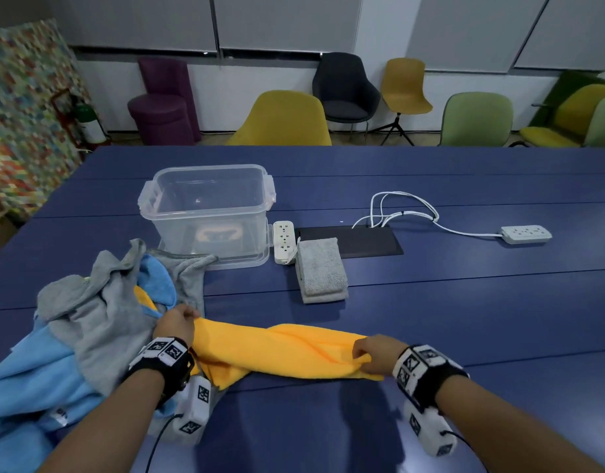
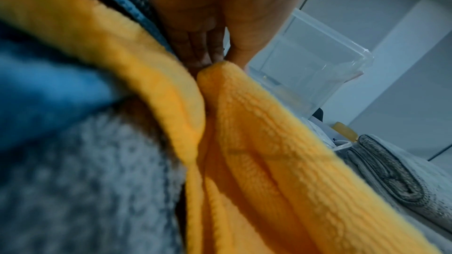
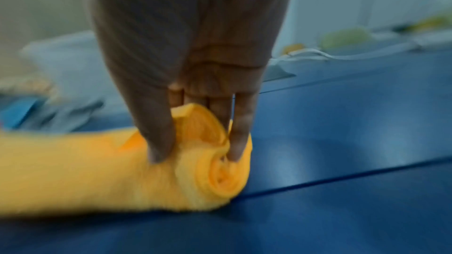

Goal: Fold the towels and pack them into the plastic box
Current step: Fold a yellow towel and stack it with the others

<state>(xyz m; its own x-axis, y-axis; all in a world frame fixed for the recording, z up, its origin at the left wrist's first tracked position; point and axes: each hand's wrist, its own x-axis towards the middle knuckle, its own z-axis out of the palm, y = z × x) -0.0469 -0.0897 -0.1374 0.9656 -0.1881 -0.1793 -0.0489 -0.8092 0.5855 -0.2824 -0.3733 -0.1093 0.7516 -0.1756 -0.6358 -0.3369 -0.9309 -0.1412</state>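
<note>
A: What have we got in our hands?

B: The yellow towel, stretched across the near part of the blue worktop between our two hands. It is bunched lengthwise into a loose, twisted band, not flat, with soft creases running along it.

A: And the left hand?

B: Its grip is closed on the towel's left end; in the left wrist view the fingers meet the thumb over a rounded fold of the ribbed yellow cloth. That end lies against the heap of unfolded towels.

A: The right hand?

B: Its grip pinches the other end. The right wrist view is blurred, but we see thumb and fingers pressed into the cloth, which curls there into a small roll on the worktop.

A: What is in the heap?

B: A grey towel crumpled on top, and a light blue towel under it, spilling toward the near left edge.

A: Anything folded?

B: One folded grey towel lies in a neat oblong to the right of the plastic box, just beside a white power strip.

A: And the box?

B: Clear, open-topped, standing on its lid beyond the heap. We see no towel inside it.
</note>
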